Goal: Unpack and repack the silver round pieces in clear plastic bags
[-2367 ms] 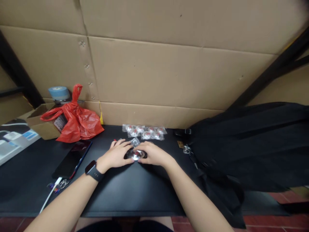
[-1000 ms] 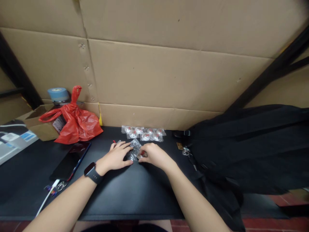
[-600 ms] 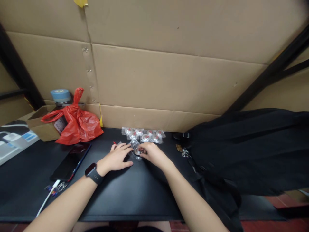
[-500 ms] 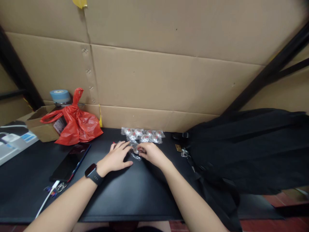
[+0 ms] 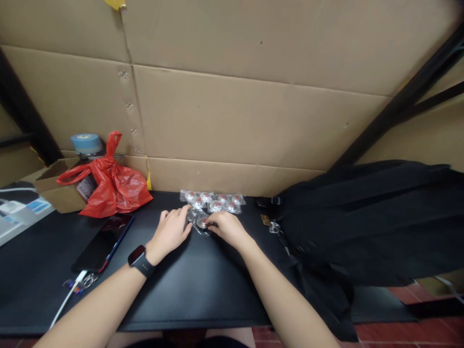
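Note:
Several round silvery items with red marks, in clear wrappers (image 5: 216, 206), lie in two rows near the cardboard wall. In front of them one round silvery item (image 5: 202, 222) rests on a crinkled clear wrapper (image 5: 194, 216). The bent fingers of my right hand (image 5: 226, 226) pinch the right side of this item. My left hand (image 5: 172, 229), with a black watch on its wrist, is at the wrapper's left edge. Its thumb and forefinger are apart; whether they grip the film is too small to tell.
A black phone (image 5: 105, 244) with a white cable, a red plastic bag (image 5: 119, 188) and a cardboard box (image 5: 61, 193) are on the left. A black backpack (image 5: 369, 222) fills the right, with keys (image 5: 274, 228) beside it. Cardboard (image 5: 224, 121) walls the back.
My left hand's fingers have drawn in, and its thumb has moved up toward the wrapper. More of the round item and wrapper shows between my hands. The view has shifted slightly.

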### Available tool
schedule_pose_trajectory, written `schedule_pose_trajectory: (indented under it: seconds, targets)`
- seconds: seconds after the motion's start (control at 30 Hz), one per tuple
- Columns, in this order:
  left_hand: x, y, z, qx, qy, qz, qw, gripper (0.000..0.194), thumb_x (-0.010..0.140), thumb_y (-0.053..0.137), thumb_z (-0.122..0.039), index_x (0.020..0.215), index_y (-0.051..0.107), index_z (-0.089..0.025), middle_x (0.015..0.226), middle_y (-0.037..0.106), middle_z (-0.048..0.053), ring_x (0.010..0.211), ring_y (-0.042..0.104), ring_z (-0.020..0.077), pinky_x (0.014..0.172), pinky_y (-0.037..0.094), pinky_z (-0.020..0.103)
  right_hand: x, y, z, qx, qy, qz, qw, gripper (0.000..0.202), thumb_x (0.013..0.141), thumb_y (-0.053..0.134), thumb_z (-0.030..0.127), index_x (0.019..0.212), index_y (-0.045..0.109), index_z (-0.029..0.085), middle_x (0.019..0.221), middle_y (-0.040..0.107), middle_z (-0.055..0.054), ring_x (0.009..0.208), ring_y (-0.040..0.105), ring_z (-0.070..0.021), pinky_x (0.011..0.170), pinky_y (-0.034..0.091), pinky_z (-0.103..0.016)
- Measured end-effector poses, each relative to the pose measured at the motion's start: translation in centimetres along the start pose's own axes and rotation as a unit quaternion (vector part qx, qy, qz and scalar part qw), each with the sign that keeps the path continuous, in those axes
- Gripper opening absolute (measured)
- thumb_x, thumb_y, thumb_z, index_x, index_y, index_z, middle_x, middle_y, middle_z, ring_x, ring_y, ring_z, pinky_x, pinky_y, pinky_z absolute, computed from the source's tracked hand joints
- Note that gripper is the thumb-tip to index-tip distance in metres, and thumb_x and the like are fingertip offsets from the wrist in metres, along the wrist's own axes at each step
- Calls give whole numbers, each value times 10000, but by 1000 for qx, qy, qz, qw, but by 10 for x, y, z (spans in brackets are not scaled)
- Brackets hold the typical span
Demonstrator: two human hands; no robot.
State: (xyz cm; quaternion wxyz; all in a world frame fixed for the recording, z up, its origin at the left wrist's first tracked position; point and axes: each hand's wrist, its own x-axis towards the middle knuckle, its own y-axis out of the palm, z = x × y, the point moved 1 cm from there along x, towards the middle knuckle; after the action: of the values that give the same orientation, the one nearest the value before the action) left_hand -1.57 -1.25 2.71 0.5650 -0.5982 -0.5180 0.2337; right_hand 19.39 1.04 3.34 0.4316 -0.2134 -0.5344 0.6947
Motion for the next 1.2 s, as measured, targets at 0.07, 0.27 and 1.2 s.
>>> schedule_pose_trajectory:
  seconds: [0.07,0.27,1.2]
  targets:
    - [1,-1,0,-6,-14,12,1000,356,959,427,-312,1298,443,-204,1106,690,115,1019,627,273,900,355,423,2,2,1,-6,12,-14,1000,148,812,720,138,933,717,222,944,727,-39,915,664,-202,794,468,-285]
    - [-1,5,-3,-1,25,34,999,205,940,464,-317,1104,549,-230,1134,678,95,1113,573,277,947,331,447,2,3,-12,1,24,-85,996,434,687,842,234,1057,616,202,1117,639,-76,1012,603,-220,847,470,-326]
    - [14,16,8,-61,9,-40,997,151,932,520,-262,883,661,-234,1018,729,51,1091,556,248,888,269,421,13,23,-30,109,37,-74,991,78,822,667,165,815,725,217,821,720,-14,774,627,-167,756,460,-274]
